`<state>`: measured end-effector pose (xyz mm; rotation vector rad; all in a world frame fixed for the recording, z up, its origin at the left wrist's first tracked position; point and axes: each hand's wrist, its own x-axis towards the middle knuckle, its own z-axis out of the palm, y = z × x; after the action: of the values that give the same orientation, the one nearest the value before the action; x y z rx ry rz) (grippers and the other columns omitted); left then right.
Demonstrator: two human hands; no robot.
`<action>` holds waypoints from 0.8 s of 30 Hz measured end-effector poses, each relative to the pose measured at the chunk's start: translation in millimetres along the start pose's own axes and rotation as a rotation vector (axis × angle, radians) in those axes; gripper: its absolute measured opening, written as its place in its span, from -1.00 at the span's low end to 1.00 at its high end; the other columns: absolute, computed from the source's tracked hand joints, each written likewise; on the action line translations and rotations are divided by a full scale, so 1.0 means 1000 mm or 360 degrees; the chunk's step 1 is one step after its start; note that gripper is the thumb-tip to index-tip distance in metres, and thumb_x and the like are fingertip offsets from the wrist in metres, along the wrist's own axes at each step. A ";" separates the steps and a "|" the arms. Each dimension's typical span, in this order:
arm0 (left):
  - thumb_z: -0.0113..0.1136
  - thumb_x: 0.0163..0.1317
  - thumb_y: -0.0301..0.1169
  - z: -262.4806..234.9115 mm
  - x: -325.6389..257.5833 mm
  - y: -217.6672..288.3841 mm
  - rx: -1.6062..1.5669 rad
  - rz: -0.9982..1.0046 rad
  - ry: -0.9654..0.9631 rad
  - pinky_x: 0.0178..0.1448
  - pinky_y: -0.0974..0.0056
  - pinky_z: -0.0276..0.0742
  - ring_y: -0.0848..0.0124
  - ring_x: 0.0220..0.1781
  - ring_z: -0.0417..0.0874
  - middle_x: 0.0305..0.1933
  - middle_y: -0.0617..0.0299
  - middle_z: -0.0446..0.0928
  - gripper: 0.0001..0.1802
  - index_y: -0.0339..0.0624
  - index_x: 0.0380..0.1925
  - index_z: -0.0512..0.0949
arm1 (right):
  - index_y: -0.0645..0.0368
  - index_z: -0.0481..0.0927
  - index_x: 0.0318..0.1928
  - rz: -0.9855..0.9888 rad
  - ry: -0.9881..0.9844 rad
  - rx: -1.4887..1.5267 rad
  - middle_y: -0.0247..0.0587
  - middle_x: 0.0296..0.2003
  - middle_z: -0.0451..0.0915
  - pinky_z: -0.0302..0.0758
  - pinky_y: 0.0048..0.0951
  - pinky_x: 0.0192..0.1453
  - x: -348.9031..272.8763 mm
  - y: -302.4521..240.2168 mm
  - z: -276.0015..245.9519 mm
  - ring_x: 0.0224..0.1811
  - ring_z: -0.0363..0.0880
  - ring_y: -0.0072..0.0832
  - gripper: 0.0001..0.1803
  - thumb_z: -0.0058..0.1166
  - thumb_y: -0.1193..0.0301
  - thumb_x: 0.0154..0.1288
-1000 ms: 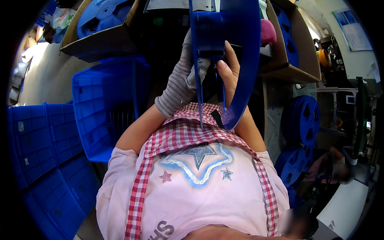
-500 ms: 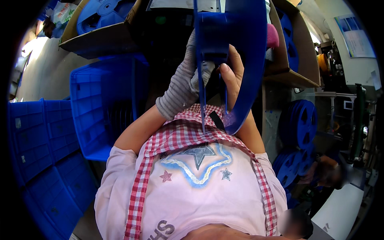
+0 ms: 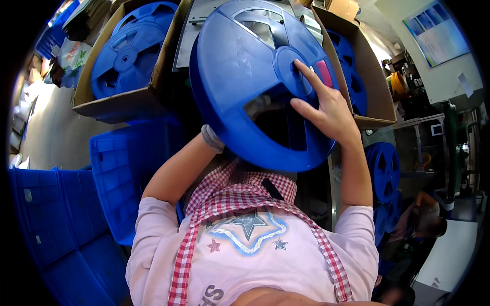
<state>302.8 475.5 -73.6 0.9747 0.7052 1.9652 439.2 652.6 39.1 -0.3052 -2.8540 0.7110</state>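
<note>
A large blue plastic reel (image 3: 229, 66) is held up in front of my chest, its round face tilted toward me. My left hand (image 3: 212, 138) wears a grey knitted glove and supports the reel from behind; only the cuff shows plainly, and the fingers are hidden by the reel. A bit of grey shows through the reel's lower opening. My right hand (image 3: 326, 109) is bare and lies over the front. Its index finger touches the central hub, and the thumb stretches apart from it at the edge of an opening.
Cardboard boxes with blue reels stand at the far left (image 3: 153, 84) and far right (image 3: 380, 104). A blue crate (image 3: 115, 188) is beside my left arm, with more blue bins (image 3: 56, 219) farther left. Stacked reels (image 3: 384, 171) stand at right, near another person (image 3: 426, 219).
The reel has turned from edge-on to showing its broad face. My right hand has moved from the inside of the reel onto its front, while my left hand has gone behind it.
</note>
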 end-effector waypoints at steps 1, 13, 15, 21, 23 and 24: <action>0.00 0.39 -0.16 -0.017 0.013 -0.002 -0.0124 -0.0024 -0.0101 0.21 0.06 0.54 0.07 0.28 0.44 0.30 -0.08 0.31 -0.37 -0.20 0.36 0.14 | -0.19 0.25 0.40 0.0095 -0.0130 0.0024 0.16 0.03 0.54 0.37 -0.22 0.21 0.018 0.003 -0.004 0.10 0.54 -0.01 -0.23 0.09 -0.05 0.19; 0.02 0.29 -0.55 -0.144 0.084 0.087 0.0802 0.0359 0.0560 0.10 0.34 0.62 0.34 -0.03 0.64 -0.06 0.10 0.58 -0.70 -0.30 0.02 0.49 | -0.56 0.22 0.37 -0.0183 0.0158 -0.0427 0.02 0.18 0.47 0.36 0.00 0.33 0.254 0.088 0.024 0.18 0.50 -0.01 -0.16 -0.07 -0.43 0.06; -0.05 0.31 -0.58 -0.149 0.074 0.085 0.0666 0.0352 0.0551 0.18 0.28 0.60 0.31 0.04 0.63 -0.02 0.05 0.57 -0.66 -0.35 0.09 0.45 | -0.64 0.21 0.36 -0.0205 0.0144 -0.0476 -0.01 0.23 0.43 0.33 0.04 0.36 0.263 0.094 0.034 0.22 0.47 0.00 -0.17 -0.12 -0.46 0.05; 0.10 0.24 -0.56 -0.145 0.050 0.089 0.0390 0.0171 0.0485 0.32 0.26 0.48 0.23 0.20 0.54 0.07 0.18 0.57 -0.62 -0.19 0.09 0.51 | -0.27 0.25 0.39 -0.0052 -0.0153 -0.0461 0.18 0.10 0.51 0.34 -0.09 0.27 0.226 0.017 0.000 0.19 0.45 0.04 -0.25 -0.03 -0.19 0.23; 0.01 0.32 -0.53 -0.126 0.047 0.098 0.0155 0.0029 0.0639 0.34 0.20 0.47 0.17 0.19 0.55 0.12 0.02 0.54 -0.58 -0.36 0.19 0.38 | -0.31 0.24 0.39 -0.0057 -0.0089 -0.0454 0.21 0.02 0.56 0.41 -0.10 0.21 0.222 0.021 0.004 0.10 0.52 0.07 -0.24 -0.03 -0.20 0.21; -0.08 0.34 -0.51 -0.116 0.046 0.096 0.0250 0.0059 0.0738 0.27 0.16 0.54 0.14 0.11 0.61 0.09 -0.08 0.53 -0.56 -0.47 0.20 0.30 | -0.31 0.24 0.39 -0.0014 -0.0139 -0.0454 0.21 0.03 0.55 0.40 -0.09 0.21 0.221 0.021 0.001 0.11 0.51 0.07 -0.24 -0.03 -0.21 0.21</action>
<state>150.2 451.2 -47.9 0.6225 1.1178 2.2193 229.8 723.3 56.5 -0.3070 -3.0379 0.3203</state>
